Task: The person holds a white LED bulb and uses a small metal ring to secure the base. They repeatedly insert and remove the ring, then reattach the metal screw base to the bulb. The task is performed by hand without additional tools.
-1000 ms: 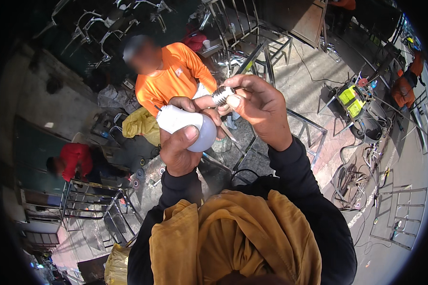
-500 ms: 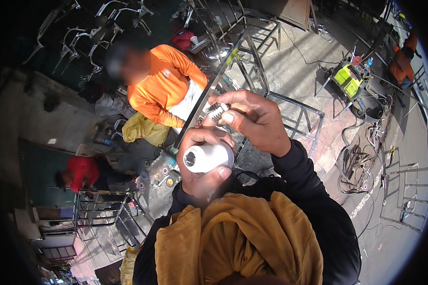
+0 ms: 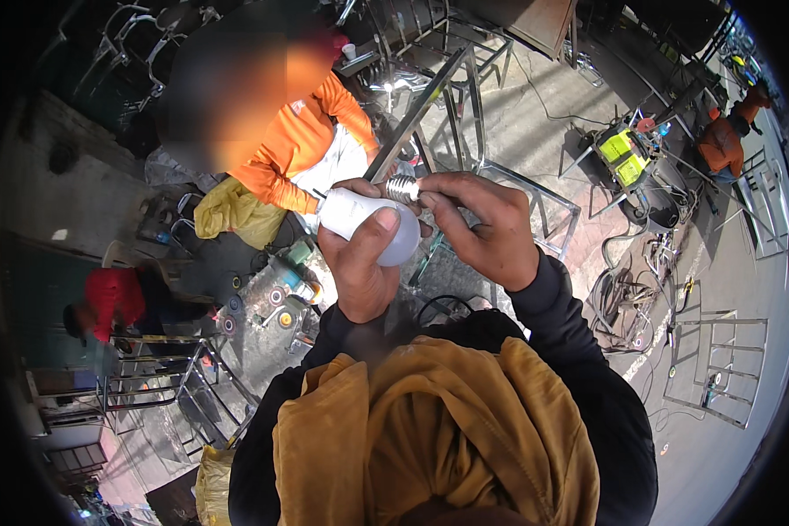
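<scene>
A white light bulb body [image 3: 400, 238] rests in my left hand [image 3: 359, 276]. My thumb presses along its side and the fingers wrap round behind it. Its narrow end points to the left, with a short dark wire or prong sticking out there. My right hand [image 3: 493, 230] pinches a silvery threaded screw base [image 3: 401, 188] between thumb and fingertips. That base is just above the bulb body and near the left fingertips; whether those touch it, I cannot tell.
Across from me sits a person with an orange sleeve [image 3: 346, 107], beside a yellow sack [image 3: 237, 213]. Welded metal frames [image 3: 535, 195] stand ahead. At right are a yellow-green machine [image 3: 624, 158] and tangled cables [image 3: 618, 298]. Someone in red [image 3: 114, 298] works at left.
The bulb body has turned in my left hand, its narrow end now further up and left. The screw base is now held more level. The person in orange has leaned closer.
</scene>
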